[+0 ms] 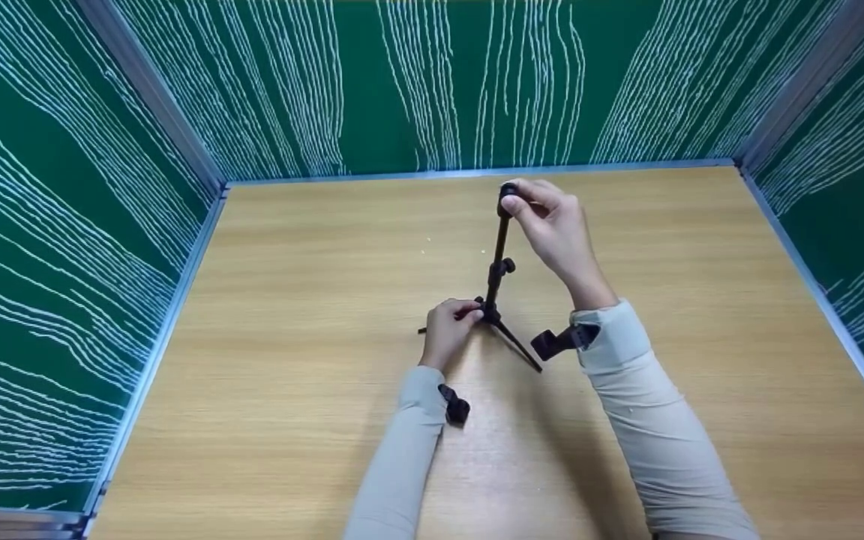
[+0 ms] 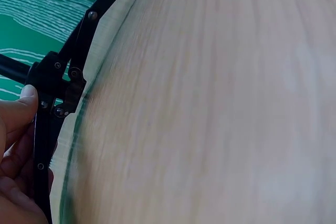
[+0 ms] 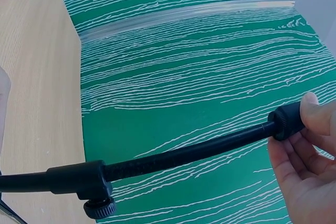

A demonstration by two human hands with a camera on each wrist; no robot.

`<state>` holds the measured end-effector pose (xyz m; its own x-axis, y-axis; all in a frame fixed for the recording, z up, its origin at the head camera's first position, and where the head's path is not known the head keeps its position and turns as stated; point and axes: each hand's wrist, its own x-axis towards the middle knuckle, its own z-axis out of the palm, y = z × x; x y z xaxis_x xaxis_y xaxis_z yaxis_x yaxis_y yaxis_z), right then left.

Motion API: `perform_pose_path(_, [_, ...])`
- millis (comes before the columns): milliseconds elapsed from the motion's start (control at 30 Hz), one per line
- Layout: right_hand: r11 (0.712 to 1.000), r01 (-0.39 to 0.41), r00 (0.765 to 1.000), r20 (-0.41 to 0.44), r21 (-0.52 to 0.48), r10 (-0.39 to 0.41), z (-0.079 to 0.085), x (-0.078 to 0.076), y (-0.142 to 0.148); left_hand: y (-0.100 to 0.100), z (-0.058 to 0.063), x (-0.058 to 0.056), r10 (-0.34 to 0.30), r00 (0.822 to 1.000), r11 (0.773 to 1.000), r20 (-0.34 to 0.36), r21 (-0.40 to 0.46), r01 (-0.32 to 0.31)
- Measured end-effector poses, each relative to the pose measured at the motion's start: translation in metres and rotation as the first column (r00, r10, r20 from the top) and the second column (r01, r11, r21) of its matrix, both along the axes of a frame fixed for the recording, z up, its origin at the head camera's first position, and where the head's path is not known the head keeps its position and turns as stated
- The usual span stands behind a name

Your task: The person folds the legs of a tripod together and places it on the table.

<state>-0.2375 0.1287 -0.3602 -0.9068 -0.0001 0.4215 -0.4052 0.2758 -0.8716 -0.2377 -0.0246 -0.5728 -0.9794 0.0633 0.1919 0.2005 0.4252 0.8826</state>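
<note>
A slim black tripod stand [image 1: 500, 241] leans slightly to the right over the table, its legs spread. My right hand [image 1: 561, 232] pinches the thick ribbed cap [image 3: 285, 121] at the column's top between thumb and fingers. Partway down the column sits a clamp collar with a ribbed knob [image 3: 100, 208]. My left hand [image 1: 447, 331] is low at the leg hub [image 2: 52, 74], thumb and fingers gripping one leg [image 2: 42, 166] just beside it. Another leg [image 1: 520, 347] slants toward me and to the right. The left fingers partly cover the leg they hold.
The wooden table [image 1: 289, 375] is bounded by green panels [image 1: 372, 90] with wavy white lines at the back and sides. Metal strips edge the tabletop. Small white specks [image 1: 428, 240] lie behind the stand. Each wrist carries a black camera mount [image 1: 563, 342].
</note>
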Motion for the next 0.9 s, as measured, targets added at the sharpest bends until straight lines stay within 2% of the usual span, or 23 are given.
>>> perform_pose_path(400, [1.000, -0.002, 1.000, -0.017, 0.008, 0.002, -0.0030, 0.0004, 0.0008, 0.0003, -0.0023, 0.0011, 0.008, 1.000, 1.000, 0.026, -0.002, -0.008])
perform_pose_path(700, [0.999, -0.030, 1.000, 0.002, 0.033, 0.030, -0.0022, -0.0033, 0.0036, 0.0002, -0.0021, 0.0007, 0.006, 1.000, 1.000, 0.003, 0.006, -0.006])
perform_pose_path(900, [1.000, -0.017, 1.000, -0.013, 0.024, 0.018, -0.0004, -0.0024, 0.0019, -0.0004, 0.0004, 0.0010, 0.003, 1.000, 1.000, -0.003, 0.012, -0.003])
